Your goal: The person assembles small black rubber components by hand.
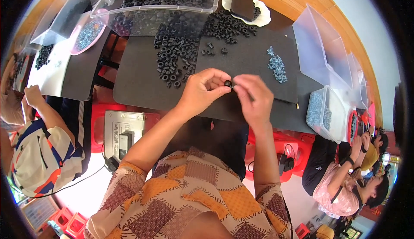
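Patterned orange-and-brown sleeves nearest, forearms reaching out over the dark mat (142, 79) on the bench. Small black ring (228, 84) pinched between fingertips of left hand (202, 90), clamped on it; right hand (254, 96) touching it, fingers together. Beyond, far: loose black rings (174, 56) heaped. Right: pile of small grey screws (277, 65).

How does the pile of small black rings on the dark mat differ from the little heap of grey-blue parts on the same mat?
The loose pile of small black rings is dark and broad and spreads out from under the clear plastic tray. The little heap of grey-blue metallic parts is pale, narrow and holds finer pieces, at the person's right. Both lie loose on the dark foam mat, beyond the hands.
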Action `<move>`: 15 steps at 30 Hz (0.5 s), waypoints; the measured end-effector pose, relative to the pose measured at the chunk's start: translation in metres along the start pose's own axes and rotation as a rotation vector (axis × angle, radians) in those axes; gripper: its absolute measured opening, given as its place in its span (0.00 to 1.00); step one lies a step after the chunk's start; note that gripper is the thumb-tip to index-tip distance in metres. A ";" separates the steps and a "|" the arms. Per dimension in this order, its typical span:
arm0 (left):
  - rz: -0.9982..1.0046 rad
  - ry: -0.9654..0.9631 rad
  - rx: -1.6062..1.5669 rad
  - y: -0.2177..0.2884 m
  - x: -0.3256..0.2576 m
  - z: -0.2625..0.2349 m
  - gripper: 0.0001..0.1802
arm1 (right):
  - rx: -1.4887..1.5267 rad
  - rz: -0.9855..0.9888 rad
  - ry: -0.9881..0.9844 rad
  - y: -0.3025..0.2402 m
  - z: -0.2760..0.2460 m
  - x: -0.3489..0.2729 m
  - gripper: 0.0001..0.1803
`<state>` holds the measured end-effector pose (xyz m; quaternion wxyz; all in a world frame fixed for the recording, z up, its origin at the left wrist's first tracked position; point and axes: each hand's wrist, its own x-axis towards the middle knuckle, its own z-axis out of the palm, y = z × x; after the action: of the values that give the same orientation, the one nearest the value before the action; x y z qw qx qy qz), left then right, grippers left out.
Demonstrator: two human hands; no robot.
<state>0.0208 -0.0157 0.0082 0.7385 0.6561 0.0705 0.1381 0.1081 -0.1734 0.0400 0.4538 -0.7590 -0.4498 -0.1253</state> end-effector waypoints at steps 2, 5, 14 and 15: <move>-0.001 0.000 -0.016 0.001 0.000 -0.001 0.13 | -0.028 0.032 0.071 0.022 -0.005 0.019 0.09; -0.004 -0.007 -0.027 0.003 0.002 0.000 0.14 | -0.037 0.201 0.028 0.063 -0.002 0.047 0.08; -0.014 -0.019 -0.157 -0.003 0.003 -0.002 0.16 | -0.284 0.124 -0.132 0.100 0.032 0.088 0.09; -0.012 -0.021 -0.155 -0.003 0.003 -0.002 0.16 | -0.283 0.130 -0.162 0.103 0.033 0.088 0.09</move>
<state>0.0237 -0.0134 0.0051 0.7887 0.5978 0.0558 0.1320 0.2326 -0.1152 0.0151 0.3117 -0.8505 -0.4127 -0.0961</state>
